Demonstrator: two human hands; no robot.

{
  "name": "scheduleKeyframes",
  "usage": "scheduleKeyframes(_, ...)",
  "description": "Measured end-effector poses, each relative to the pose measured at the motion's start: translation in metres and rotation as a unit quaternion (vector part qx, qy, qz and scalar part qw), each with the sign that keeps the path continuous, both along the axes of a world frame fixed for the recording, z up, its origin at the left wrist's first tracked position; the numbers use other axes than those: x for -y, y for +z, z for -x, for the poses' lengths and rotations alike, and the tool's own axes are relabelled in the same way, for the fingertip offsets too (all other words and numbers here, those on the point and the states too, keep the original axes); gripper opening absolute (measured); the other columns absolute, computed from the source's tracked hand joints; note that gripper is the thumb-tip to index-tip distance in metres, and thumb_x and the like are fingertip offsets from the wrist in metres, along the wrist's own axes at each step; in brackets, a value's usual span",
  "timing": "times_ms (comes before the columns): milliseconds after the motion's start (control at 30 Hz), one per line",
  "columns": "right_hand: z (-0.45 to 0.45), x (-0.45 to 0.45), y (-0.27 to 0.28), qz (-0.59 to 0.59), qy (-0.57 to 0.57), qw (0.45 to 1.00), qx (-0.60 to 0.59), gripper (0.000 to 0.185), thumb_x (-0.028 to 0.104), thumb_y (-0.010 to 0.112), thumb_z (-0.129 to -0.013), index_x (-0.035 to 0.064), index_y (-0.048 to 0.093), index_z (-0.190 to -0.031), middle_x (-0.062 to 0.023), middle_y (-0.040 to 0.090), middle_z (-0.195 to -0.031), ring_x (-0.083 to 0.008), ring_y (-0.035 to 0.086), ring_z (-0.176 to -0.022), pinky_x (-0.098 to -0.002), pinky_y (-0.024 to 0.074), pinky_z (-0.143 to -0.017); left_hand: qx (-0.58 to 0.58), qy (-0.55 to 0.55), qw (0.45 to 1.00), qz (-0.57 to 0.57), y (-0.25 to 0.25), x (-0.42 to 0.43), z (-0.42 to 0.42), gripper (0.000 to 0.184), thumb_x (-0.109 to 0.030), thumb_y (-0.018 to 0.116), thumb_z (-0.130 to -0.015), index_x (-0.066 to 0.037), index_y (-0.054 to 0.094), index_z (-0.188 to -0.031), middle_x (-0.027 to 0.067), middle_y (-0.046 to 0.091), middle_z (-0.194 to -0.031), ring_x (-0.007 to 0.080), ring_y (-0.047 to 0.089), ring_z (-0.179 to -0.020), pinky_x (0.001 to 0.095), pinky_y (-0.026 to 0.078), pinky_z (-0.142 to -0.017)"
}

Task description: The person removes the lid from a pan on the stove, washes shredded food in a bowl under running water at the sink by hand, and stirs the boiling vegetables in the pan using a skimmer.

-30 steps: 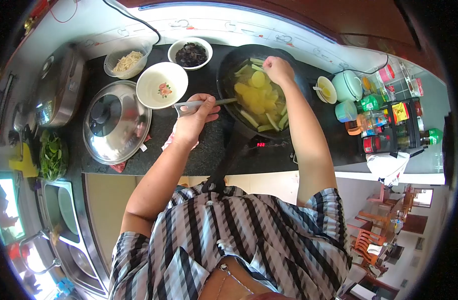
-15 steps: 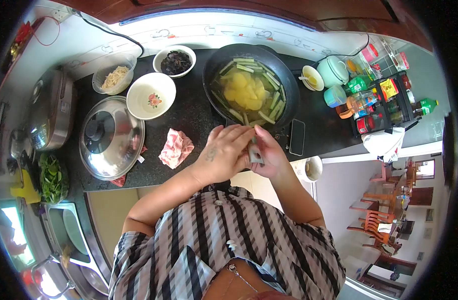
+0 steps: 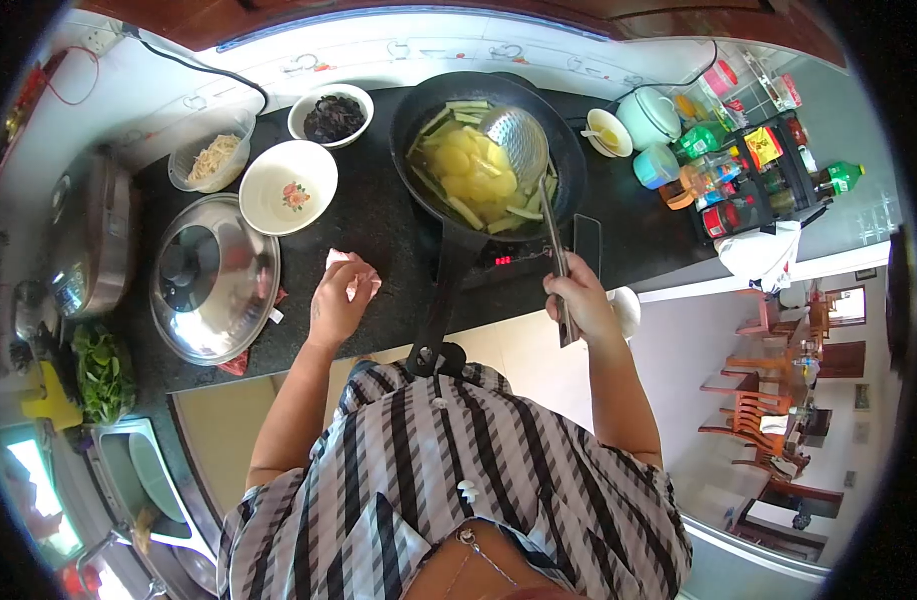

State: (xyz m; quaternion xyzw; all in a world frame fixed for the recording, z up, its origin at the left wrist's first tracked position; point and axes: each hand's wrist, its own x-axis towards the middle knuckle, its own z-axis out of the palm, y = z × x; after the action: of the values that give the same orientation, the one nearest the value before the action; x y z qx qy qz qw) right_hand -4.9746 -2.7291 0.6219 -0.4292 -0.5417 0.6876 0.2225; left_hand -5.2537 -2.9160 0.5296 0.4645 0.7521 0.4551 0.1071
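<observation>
My right hand (image 3: 582,300) is closed round the metal handle of a perforated skimmer ladle (image 3: 519,140). The ladle's bowl rests inside the black wok (image 3: 574,160), over the right part of the food. Yellow slices (image 3: 469,165) and pale green strips (image 3: 467,212) sit in liquid there. The wok's long handle (image 3: 447,300) points toward my body. To the left, my left hand (image 3: 339,305) has its fingers curled over a crumpled pink-and-white cloth (image 3: 364,275) on the counter.
A steel lid (image 3: 219,310), an empty flowered bowl (image 3: 279,205), a bowl of dark pieces (image 3: 334,115) and a container of pale shreds (image 3: 214,160) stand at left. At right are a phone (image 3: 589,245), a small bowl (image 3: 609,132) and a bottle rack (image 3: 769,180).
My hands were together at the wok's near edge and have parted. The left moved left onto the cloth; the right now holds the ladle in the wok. The view shifted slightly.
</observation>
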Motion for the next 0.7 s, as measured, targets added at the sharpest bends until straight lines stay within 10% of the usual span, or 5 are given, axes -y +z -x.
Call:
scheduleKeyframes(233,-0.001,-0.003,-0.010,-0.400,0.052,0.857,0.319,0.055,0.016,0.058,-0.078,0.0107,0.041,-0.130,-0.0184,0.060,-0.109,-0.0373,0.059,-0.095,-0.0404,0.0474,-0.079,-0.010,-0.016,1.000,-0.020,-0.012,-0.005,0.000,0.022,-0.009,0.065,-0.074,-0.006,0.063,-0.096,0.0137,0.062,-0.097,0.0306,0.061,-0.090,0.0379,0.049,-0.078)
scheduleKeyframes(533,-0.017,-0.008,-0.026,-0.491,0.033,0.795,0.356,0.048,0.019,0.063,-0.079,0.0104,0.048,-0.123,-0.0158,0.060,-0.108,-0.0355,0.060,-0.093,-0.0415,0.0488,-0.077,-0.268,0.065,0.947,0.165,-0.039,0.012,0.005,0.040,-0.020,0.069,-0.072,-0.014,0.060,-0.110,0.0133,0.057,-0.110,0.0330,0.058,-0.097,0.0410,0.050,-0.079)
scheduleKeyframes(633,-0.017,-0.003,-0.017,-0.662,-0.004,0.678,0.319,0.041,0.017,0.064,-0.079,0.0083,0.053,-0.118,-0.0144,0.060,-0.102,-0.0323,0.062,-0.086,-0.0390,0.0503,-0.073,-0.247,0.065,0.956,0.141,-0.066,0.008,0.019,0.042,-0.017,0.068,-0.072,-0.014,0.057,-0.113,0.0132,0.060,-0.101,0.0322,0.060,-0.092,0.0399,0.051,-0.074)
scheduleKeyframes(700,-0.007,0.013,0.000,-0.621,-0.014,0.752,0.221,0.036,0.016,0.064,-0.080,0.0070,0.055,-0.114,-0.0139,0.060,-0.100,-0.0292,0.063,-0.082,-0.0361,0.0508,-0.071,0.000,0.056,0.994,0.095,-0.083,0.009,0.033,0.038,-0.013,0.065,-0.077,-0.010,0.055,-0.114,0.0124,0.062,-0.092,0.0277,0.062,-0.082,0.0360,0.052,-0.066)
